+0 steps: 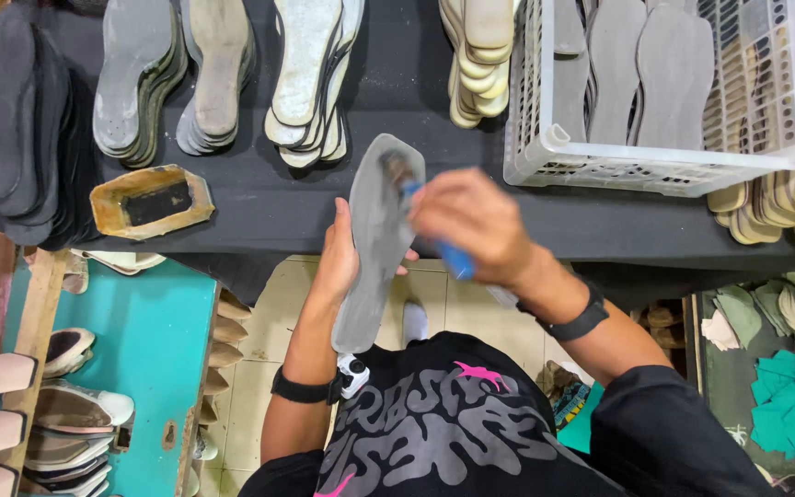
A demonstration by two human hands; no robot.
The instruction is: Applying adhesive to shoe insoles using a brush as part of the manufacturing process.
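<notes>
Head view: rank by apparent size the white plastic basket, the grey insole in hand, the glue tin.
1. white plastic basket, cut off by the top edge
2. grey insole, held in the left hand; it is nearer the camera, so it looks bigger
3. glue tin, on the black table

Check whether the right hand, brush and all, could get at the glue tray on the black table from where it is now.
Probably yes. The glue tray sits open on the table, left of the grey insole, with bare cloth between. The right hand would have to cross over the left hand holding that insole.
</notes>
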